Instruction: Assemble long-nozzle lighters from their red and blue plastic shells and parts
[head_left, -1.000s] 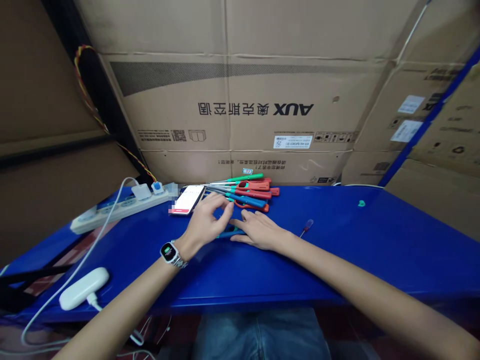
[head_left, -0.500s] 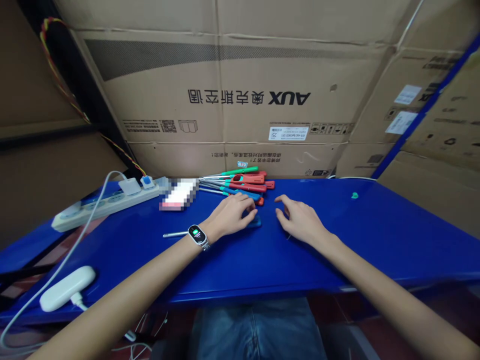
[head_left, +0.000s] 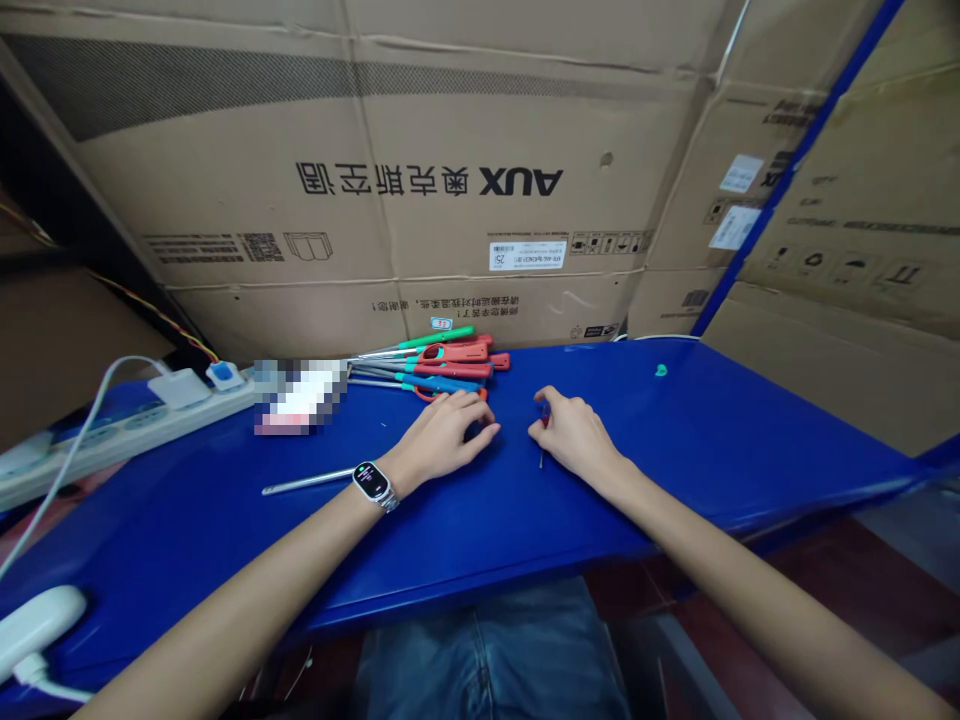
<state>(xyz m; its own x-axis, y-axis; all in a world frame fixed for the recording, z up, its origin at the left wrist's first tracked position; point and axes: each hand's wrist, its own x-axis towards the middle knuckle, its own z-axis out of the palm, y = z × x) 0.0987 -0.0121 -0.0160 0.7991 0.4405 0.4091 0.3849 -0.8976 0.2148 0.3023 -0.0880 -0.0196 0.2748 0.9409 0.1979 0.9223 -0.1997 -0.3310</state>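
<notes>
My left hand (head_left: 451,436) is over the blue table, palm down, its fingers curved and its thumb held apart from them. A thin silver metal rod (head_left: 309,482), like the barrel of a stick lighter, runs in under the wrist; its other end is hidden. My right hand (head_left: 576,436) is closed, thumb and index finger around a small screwdriver (head_left: 541,460). A bit of red and a thin metal shaft pointing down show of it. Beyond my left hand lies a pile of stick lighters (head_left: 457,370) with red, blue and green handles and silver barrels.
A pixelated white object (head_left: 304,395) lies left of the lighters. Further left are a white power strip (head_left: 127,425) with plugs and a white device (head_left: 45,625) with a cable. A small green piece (head_left: 661,370) lies at right. A cardboard sheet (head_left: 420,130) walls the back.
The view has shifted to the right. The blue handle seen beside my left hand is hidden now. My right hand has turned slightly, and the red bit and thin shaft show more clearly.
</notes>
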